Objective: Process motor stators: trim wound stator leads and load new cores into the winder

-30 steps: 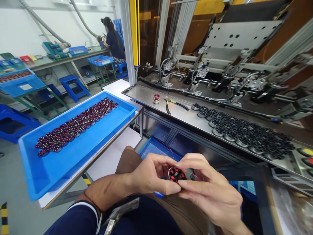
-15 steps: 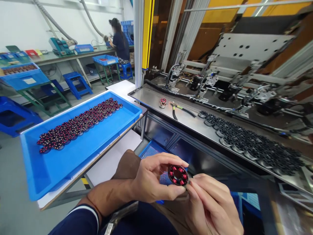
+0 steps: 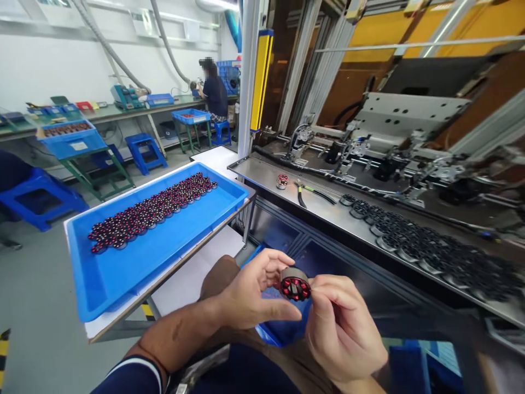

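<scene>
A round motor stator (image 3: 296, 284) with red windings and a grey outer rim is tilted in front of my lap, its wound face toward me. My left hand (image 3: 256, 295) has its fingers curled against the stator's left and back side, while its thumb stretches below, apart from it. Thumb and fingers of my right hand (image 3: 346, 323) are pinched together at the stator's right edge; whether a thin wire end is between them is hidden.
A blue tray (image 3: 188, 232) at left carries rows of red-wound stators (image 3: 151, 208). On the metal machine ledge lie cutting pliers (image 3: 314, 192), a small stack of stators (image 3: 282, 181) and many dark rings (image 3: 414, 241). Machine fixtures stand behind. A co-worker (image 3: 214, 90) sits farther back.
The stator has tipped, so its grey rim now shows on top. My left thumb has come away from it. The camera view has shifted, moving the surroundings right and slightly down.
</scene>
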Demonstrator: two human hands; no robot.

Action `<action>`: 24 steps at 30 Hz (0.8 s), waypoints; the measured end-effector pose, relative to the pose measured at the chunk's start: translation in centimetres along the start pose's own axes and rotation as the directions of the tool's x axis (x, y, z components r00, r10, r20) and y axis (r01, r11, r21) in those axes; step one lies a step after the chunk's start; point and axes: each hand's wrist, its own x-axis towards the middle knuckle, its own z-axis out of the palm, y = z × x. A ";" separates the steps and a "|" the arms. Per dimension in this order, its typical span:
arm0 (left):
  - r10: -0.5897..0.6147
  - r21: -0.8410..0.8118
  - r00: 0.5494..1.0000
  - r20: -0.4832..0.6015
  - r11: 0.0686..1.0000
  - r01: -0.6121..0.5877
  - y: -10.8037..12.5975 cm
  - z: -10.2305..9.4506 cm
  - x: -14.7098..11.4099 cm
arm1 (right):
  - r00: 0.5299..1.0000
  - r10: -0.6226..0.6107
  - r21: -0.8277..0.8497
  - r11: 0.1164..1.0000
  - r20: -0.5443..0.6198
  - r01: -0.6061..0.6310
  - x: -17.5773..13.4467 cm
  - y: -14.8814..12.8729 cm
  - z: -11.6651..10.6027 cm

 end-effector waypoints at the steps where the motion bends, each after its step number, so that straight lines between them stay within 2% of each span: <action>1: -0.048 -0.024 0.996 0.072 0.998 0.050 0.0 0.0 -0.2 | 1.000 -0.012 -0.011 1.000 0.019 0.013 0.1 -0.4 -0.5; 3: -0.113 -0.052 0.973 0.203 0.991 0.126 -0.2 0.2 -0.6 | 0.998 -0.022 -0.042 0.999 0.051 0.024 0.1 -1.3 -1.5; 5: -0.132 -0.069 0.953 0.273 0.985 0.156 -0.6 0.8 -0.8 | 0.997 -0.026 -0.075 0.997 0.069 0.031 -0.1 -2.3 -2.5; 10: -0.078 -0.152 0.956 0.283 0.980 0.125 -1.7 2.5 -1.0 | 0.994 -0.038 -0.177 0.983 0.098 0.056 -1.0 -3.7 -4.9; 13: -0.015 -0.203 0.947 0.321 0.975 0.084 -1.7 3.2 -0.8 | 0.998 -0.024 -0.217 0.975 0.063 0.037 -1.4 -3.8 -6.0; 15: 0.028 -0.198 0.952 0.305 0.980 0.035 -1.3 3.4 -0.6 | 0.999 0.027 -0.204 0.979 0.044 -0.017 -1.3 -3.7 -6.3; 19: 0.087 -0.164 0.976 0.199 0.985 -0.054 -0.5 3.3 -0.2 | 0.989 0.142 -0.138 0.981 0.052 -0.134 -0.6 -3.3 -6.1; 21: 0.078 -0.190 0.987 0.144 0.981 -0.050 -0.5 3.1 0.1 | 0.986 0.145 -0.105 0.985 0.084 -0.136 0.0 -2.9 -5.9; 24: 0.004 -0.210 0.994 0.105 0.978 0.018 -1.1 2.4 1.0 | 0.987 0.069 -0.096 0.994 0.148 -0.055 0.8 -2.0 -5.8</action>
